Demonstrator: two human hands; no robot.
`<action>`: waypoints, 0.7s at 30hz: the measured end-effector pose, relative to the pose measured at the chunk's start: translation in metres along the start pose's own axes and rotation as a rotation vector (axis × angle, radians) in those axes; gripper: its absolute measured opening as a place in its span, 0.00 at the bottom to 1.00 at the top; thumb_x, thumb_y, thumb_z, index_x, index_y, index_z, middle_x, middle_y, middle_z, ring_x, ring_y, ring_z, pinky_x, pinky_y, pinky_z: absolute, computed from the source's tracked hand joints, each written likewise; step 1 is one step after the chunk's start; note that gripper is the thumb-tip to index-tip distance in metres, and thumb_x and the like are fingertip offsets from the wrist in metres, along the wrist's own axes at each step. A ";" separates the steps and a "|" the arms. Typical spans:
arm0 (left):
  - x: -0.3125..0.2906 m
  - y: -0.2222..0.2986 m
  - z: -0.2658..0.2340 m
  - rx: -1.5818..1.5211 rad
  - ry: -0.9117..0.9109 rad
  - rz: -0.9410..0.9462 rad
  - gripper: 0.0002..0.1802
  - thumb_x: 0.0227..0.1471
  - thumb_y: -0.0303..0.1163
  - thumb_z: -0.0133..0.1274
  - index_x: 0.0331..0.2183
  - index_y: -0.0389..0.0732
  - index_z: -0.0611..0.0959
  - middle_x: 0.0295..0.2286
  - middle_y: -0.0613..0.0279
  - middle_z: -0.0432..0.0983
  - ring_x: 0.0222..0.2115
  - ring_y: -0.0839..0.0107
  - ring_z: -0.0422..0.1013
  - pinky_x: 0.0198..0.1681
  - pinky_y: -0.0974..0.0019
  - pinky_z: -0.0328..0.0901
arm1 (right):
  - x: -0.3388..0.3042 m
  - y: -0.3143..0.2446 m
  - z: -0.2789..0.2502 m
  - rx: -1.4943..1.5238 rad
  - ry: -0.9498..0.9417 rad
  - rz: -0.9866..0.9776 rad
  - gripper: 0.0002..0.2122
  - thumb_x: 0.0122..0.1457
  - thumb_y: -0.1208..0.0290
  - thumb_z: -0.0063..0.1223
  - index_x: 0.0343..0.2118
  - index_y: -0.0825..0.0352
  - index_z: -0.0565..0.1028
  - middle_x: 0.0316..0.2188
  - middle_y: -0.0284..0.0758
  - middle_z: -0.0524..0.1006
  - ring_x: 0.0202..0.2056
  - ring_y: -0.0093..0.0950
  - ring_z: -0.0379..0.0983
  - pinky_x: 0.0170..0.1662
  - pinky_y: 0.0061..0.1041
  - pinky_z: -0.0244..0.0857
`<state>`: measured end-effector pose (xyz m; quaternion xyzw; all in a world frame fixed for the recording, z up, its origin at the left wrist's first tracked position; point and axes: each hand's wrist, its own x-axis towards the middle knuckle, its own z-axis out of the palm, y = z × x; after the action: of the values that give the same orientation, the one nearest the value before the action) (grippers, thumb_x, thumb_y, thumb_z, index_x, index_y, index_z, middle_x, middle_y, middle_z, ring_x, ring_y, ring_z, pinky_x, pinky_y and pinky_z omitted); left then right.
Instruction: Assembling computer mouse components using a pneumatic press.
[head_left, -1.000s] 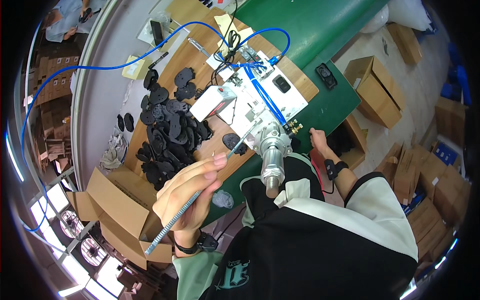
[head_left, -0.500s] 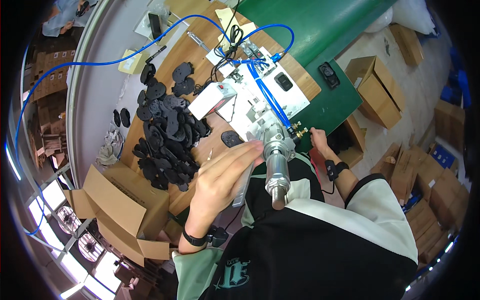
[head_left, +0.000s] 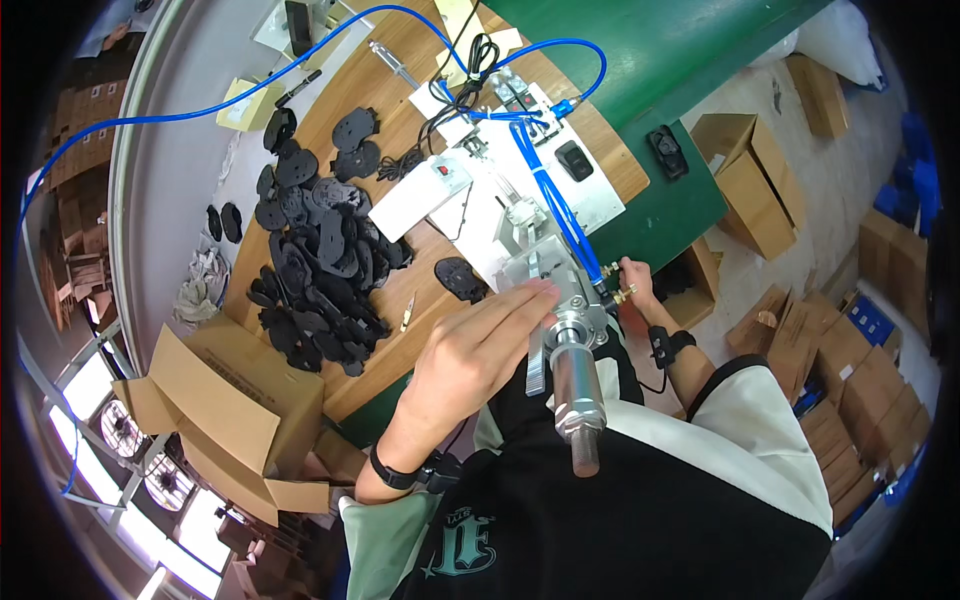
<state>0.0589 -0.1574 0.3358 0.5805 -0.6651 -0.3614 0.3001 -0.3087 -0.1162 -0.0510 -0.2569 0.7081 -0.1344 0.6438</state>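
My left hand (head_left: 478, 347) reaches to the front of a white bench machine (head_left: 585, 205). Its fingers are stretched out side by side, the tips at a clear plate by the silver air cylinder (head_left: 577, 380). The thumb is hidden. Just below the fingertips hangs a ribbed silver strip (head_left: 536, 370); whether the hand touches it I cannot tell. Beyond the brass fittings (head_left: 622, 292), my right hand (head_left: 637, 280) is curled closed low by the table edge; what it holds, if anything, is hidden. Beside the left hand, a flat black oval piece (head_left: 460, 279) lies on the wooden table.
A heap of black oval pieces (head_left: 325, 250) covers the table's left part, near a small pointed tool (head_left: 408, 312). Blue air hoses (head_left: 556, 200) cross the machine. Open cardboard boxes stand at left (head_left: 225, 400) and right (head_left: 745, 185). A black part (head_left: 665, 150) sits on the green surface.
The view has shifted, and the machine and cylinder appear lower and farther right. My left fingers have moved right with them, while the silver strip shows closer to the cylinder. The right hand stays low.
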 end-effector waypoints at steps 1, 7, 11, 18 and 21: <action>0.001 0.000 0.000 -0.002 0.004 -0.016 0.19 0.51 0.19 0.64 0.47 0.34 0.85 0.44 0.51 0.84 0.46 0.56 0.82 0.46 0.58 0.77 | 0.000 -0.001 0.001 -0.001 0.000 0.010 0.22 0.67 0.64 0.52 0.14 0.58 0.65 0.10 0.22 0.62 0.10 0.17 0.55 0.15 0.24 0.45; 0.003 0.001 0.001 -0.003 0.034 -0.019 0.20 0.49 0.19 0.67 0.46 0.35 0.87 0.45 0.53 0.85 0.44 0.56 0.83 0.44 0.60 0.78 | -0.002 -0.003 0.001 0.022 0.000 0.054 0.22 0.67 0.64 0.51 0.14 0.57 0.65 0.10 0.21 0.62 0.10 0.17 0.54 0.15 0.24 0.44; 0.001 0.000 0.004 0.016 0.029 0.008 0.21 0.47 0.19 0.68 0.46 0.36 0.87 0.45 0.53 0.85 0.44 0.56 0.83 0.45 0.61 0.78 | -0.004 -0.006 0.000 0.011 -0.006 0.047 0.22 0.68 0.64 0.51 0.14 0.57 0.65 0.10 0.21 0.61 0.10 0.16 0.54 0.14 0.24 0.44; 0.000 -0.003 0.008 -0.044 0.045 0.022 0.19 0.51 0.21 0.65 0.47 0.35 0.86 0.44 0.51 0.83 0.46 0.55 0.82 0.48 0.57 0.79 | -0.008 -0.010 0.003 0.006 0.008 0.032 0.21 0.66 0.64 0.52 0.14 0.56 0.64 0.09 0.22 0.60 0.08 0.18 0.53 0.14 0.25 0.42; -0.003 -0.002 0.008 -0.052 0.044 -0.046 0.20 0.50 0.19 0.64 0.48 0.35 0.86 0.45 0.50 0.83 0.45 0.54 0.82 0.48 0.57 0.79 | -0.010 -0.012 0.004 0.009 0.012 0.038 0.21 0.65 0.64 0.52 0.14 0.56 0.63 0.08 0.23 0.60 0.08 0.18 0.53 0.13 0.26 0.42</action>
<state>0.0535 -0.1535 0.3298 0.5955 -0.6352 -0.3726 0.3211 -0.3016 -0.1205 -0.0366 -0.2398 0.7160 -0.1268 0.6432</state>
